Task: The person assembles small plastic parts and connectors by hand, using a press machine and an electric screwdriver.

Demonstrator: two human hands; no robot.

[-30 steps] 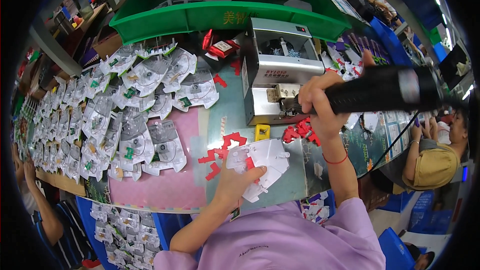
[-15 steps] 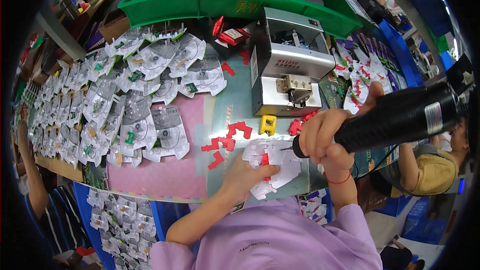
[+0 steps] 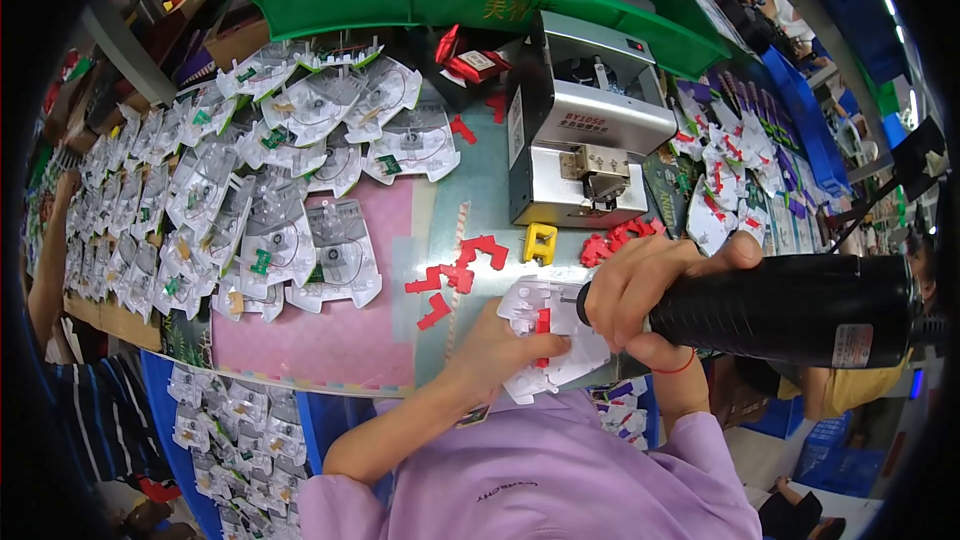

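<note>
My left hand [image 3: 500,348] grips a white plastic shell [image 3: 580,352] at the table's front edge, its thumb lying across the piece. Under and above the thumb shows a red plastic part [image 3: 543,323] seated in the shell. My right hand [image 3: 645,290] is wrapped round a black electric screwdriver [image 3: 790,310], held nearly level. Its tip [image 3: 568,299] points left at the upper part of the shell; whether it touches a screw is too small to tell. Loose red plastic parts [image 3: 482,252] lie just beyond my left hand, near a yellow plastic piece [image 3: 540,243].
A silver screw feeder machine [image 3: 590,125] stands beyond my hands. Behind it is a green bin [image 3: 400,2] of grey parts. Many white shells with green circuit boards [image 3: 275,240] cover the left side. More white and red pieces [image 3: 725,165] lie at the right. A blue crate [image 3: 310,435] sits below the table edge.
The screwdriver has swung from tilted up to nearly level, its tip closer to the shell. The shell has shifted slightly right in my left hand.
</note>
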